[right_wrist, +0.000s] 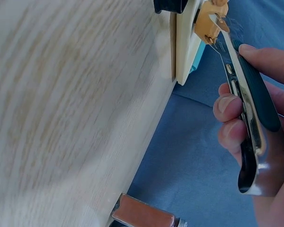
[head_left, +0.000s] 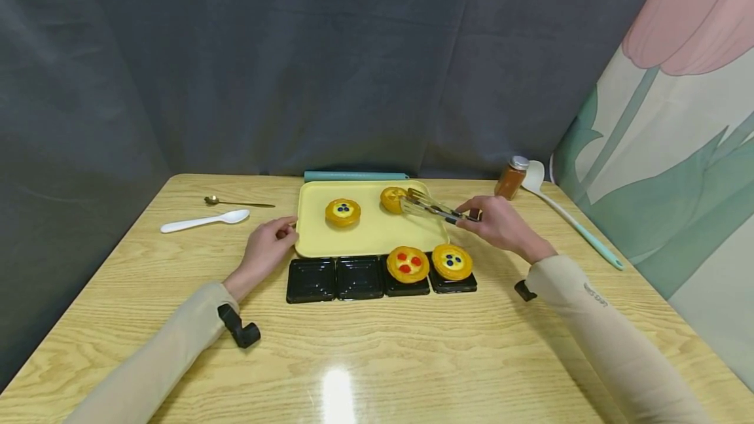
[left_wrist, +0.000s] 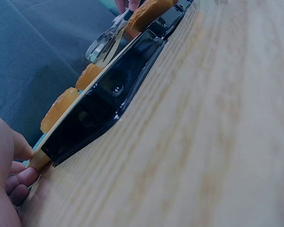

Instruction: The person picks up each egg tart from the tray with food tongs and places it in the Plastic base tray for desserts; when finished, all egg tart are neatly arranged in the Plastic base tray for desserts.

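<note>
My right hand [head_left: 497,221] grips a pair of metal tongs [right_wrist: 250,106] with dark handle pads. The tong ends reach over the right part of the yellow tray [head_left: 371,241], right at a golden tart [head_left: 391,199] whose top is partly covered. A tart with blue dots [head_left: 343,212] sits further left on the tray. My left hand [head_left: 269,244] pinches the tray's left edge between thumb and fingers, as the left wrist view shows at the tray's corner [left_wrist: 38,158]. In front of the tray, a black four-part container [head_left: 360,278] carries a red-dotted tart [head_left: 408,264] and another blue-dotted tart [head_left: 452,262] in its two right compartments.
Left of the tray lie a white spoon [head_left: 206,220] and a small metal spoon [head_left: 241,203]. A teal bar [head_left: 356,176] runs behind the tray. At the back right stands a brown jar [head_left: 511,178], beside a long white-and-teal utensil [head_left: 565,214]. A dark curtain borders the table's back.
</note>
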The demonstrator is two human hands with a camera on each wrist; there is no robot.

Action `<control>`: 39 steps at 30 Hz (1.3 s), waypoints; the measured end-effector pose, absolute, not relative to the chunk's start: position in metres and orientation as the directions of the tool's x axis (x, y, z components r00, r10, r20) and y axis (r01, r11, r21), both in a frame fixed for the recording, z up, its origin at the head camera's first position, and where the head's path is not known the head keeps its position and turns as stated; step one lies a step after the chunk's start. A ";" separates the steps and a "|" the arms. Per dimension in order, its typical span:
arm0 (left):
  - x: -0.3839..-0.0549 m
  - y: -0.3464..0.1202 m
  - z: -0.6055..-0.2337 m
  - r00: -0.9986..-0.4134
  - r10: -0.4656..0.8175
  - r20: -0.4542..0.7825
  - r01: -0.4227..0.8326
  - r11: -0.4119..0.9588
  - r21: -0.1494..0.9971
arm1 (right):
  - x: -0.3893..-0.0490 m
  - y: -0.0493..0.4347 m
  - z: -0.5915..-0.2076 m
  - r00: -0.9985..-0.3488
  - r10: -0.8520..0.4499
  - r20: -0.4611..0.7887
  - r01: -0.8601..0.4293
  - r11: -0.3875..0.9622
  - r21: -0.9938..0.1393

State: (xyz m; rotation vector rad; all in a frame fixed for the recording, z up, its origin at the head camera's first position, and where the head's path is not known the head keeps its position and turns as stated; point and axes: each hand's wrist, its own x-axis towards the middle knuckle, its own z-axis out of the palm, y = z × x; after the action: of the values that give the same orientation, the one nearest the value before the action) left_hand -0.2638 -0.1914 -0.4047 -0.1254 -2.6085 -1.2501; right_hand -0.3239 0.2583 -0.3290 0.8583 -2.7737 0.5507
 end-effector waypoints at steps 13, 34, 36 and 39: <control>-0.263 -0.192 -0.404 -0.965 -0.027 0.260 0.186 0.629 0.755 | -0.316 0.261 -0.331 -0.794 -0.517 0.319 -0.602 0.741 -0.297; -0.263 -0.191 -0.404 -0.967 -0.024 0.256 0.185 0.625 0.759 | -0.282 0.260 -0.324 -0.711 -0.561 0.425 -0.690 0.672 -0.269; -0.263 -0.191 -0.404 -0.966 -0.021 0.257 0.188 0.625 0.758 | -0.277 0.259 -0.323 -0.704 -0.564 0.432 -0.697 0.665 -0.269; -0.263 -0.191 -0.404 -0.965 -0.019 0.260 0.192 0.625 0.757 | -0.270 0.257 -0.323 -0.686 -0.576 0.445 -0.715 0.646 -0.266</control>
State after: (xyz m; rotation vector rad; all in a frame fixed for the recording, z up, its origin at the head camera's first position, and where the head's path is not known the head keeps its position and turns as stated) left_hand -0.2626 -0.1913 -0.4039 -0.1409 -2.6053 -1.2564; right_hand -0.2701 0.2568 -0.3232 1.0317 -2.5471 0.6130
